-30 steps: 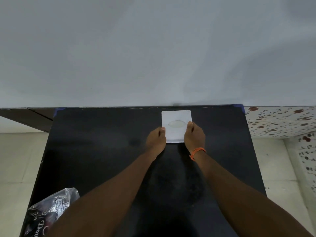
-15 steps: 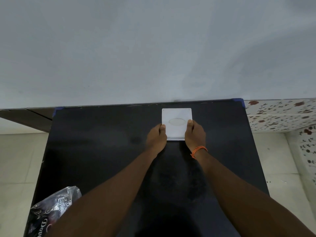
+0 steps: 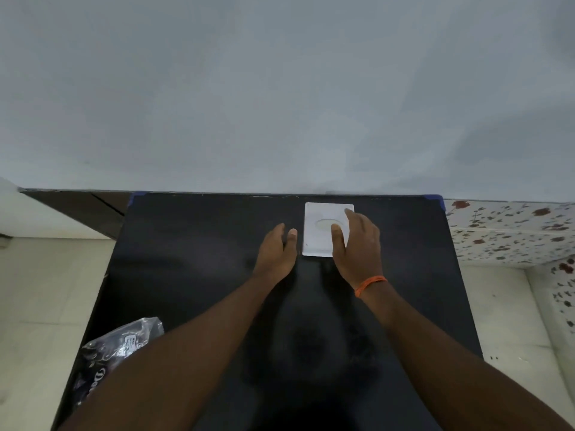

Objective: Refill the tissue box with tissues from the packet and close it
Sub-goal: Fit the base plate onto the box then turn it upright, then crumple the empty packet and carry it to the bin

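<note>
Since half a second ago the two hands have come off the near corners of the tissue box: the right hand has slid up over the lid and the left hand has drawn off to the side.

The tissue box sits right of centre in the frame, at the far edge of the black desk, close to the wall. Its lid looks shut and flat, with the oval slot partly under the right thumb. The right hand lies on the box's right half, fingers loosely spread and reaching toward the far right corner; it presses or rests and pinches nothing. The left hand hangs just beside the box's left edge, fingers together and relaxed, holding nothing; I cannot tell whether it touches the desk. An orange wristband circles the right wrist. The crumpled packet lies at the lower left, well apart from the box and partly hidden by the left forearm.

Judging by the flat lid, the task looks nearly finished. The risk now is uneven pressure: with only one side pressed, the lid's left edge might stay unlatched or spring up. A push away from the body could also shove the light box into the wall.
</note>
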